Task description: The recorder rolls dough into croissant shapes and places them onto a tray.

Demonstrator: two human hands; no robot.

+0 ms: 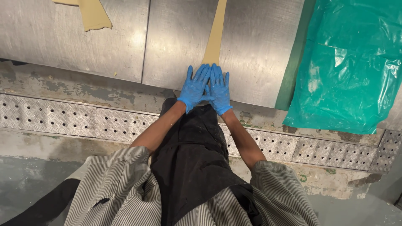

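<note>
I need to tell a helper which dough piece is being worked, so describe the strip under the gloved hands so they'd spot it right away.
Start at the steel table that fills the upper view, left of the green plastic sheet. Near its front edge lie two blue-gloved hands, left hand and right hand, side by side. The long narrow beige dough strip runs away from their fingertips, unlike the wider, ragged dough piece at the far left.

I see both hands, left hand (194,87) and right hand (219,88), in smooth blue rubbery gloves, flat on a matt tan dough strip (215,39); the table (255,46) is brushed metal (dull sheen), the green sheet (351,67) glossy crinkled plastic, the floor grating (63,117) studded metal
</note>
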